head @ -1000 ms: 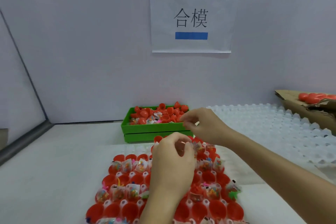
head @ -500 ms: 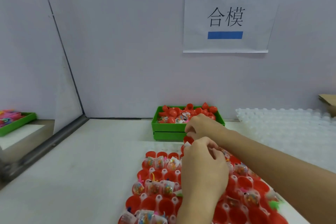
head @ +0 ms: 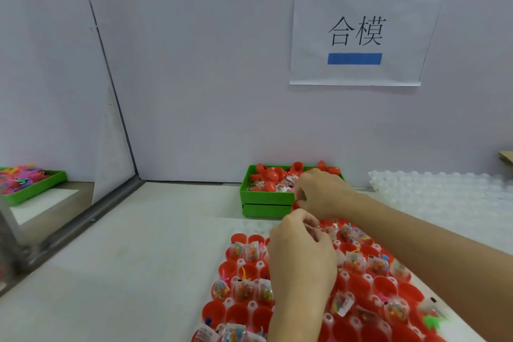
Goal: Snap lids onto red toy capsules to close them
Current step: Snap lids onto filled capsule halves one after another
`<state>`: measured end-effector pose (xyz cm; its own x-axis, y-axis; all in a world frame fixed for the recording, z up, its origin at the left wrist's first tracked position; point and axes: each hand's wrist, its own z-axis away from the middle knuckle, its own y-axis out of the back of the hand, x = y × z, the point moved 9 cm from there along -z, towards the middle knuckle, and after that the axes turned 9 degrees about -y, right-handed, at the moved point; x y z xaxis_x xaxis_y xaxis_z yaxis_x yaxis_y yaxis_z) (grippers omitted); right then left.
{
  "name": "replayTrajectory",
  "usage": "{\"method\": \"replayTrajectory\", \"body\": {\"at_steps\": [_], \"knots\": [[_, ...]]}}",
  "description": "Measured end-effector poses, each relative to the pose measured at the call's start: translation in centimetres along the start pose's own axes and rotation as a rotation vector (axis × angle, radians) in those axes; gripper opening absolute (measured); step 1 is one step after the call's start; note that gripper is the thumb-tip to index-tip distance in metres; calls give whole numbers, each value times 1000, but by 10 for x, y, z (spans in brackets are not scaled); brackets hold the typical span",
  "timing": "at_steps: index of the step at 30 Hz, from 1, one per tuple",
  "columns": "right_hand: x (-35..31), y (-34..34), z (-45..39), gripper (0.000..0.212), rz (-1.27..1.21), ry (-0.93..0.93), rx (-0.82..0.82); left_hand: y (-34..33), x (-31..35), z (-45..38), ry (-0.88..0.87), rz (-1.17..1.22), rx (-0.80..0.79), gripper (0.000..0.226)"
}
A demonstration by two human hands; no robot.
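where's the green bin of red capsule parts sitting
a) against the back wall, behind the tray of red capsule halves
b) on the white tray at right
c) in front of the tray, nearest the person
a: the green bin stands at the back wall, beyond the tray of red capsule halves.

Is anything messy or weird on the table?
A little. The green bin at the back holds red capsule halves and toy packets jumbled together, some heaped above its rim. The paper sign on the wall hangs slightly crooked.
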<state>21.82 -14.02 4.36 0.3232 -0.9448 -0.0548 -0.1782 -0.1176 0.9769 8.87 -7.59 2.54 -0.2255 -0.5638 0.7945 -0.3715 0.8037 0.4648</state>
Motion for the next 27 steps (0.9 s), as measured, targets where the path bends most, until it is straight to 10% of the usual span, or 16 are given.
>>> {"method": "replayTrajectory", "body": {"at_steps": [9,19,27], "knots": [[14,47,26,26,-143,-48,-131,4,-17,-5,64,-106,-13,75],[33,52,65,14,-236,-76,-116,-2,4,-4,-43,90,-4,23],[66,23,119,11,-1126,-284,32,-14,9,1,-94,94,-74,19]]}}
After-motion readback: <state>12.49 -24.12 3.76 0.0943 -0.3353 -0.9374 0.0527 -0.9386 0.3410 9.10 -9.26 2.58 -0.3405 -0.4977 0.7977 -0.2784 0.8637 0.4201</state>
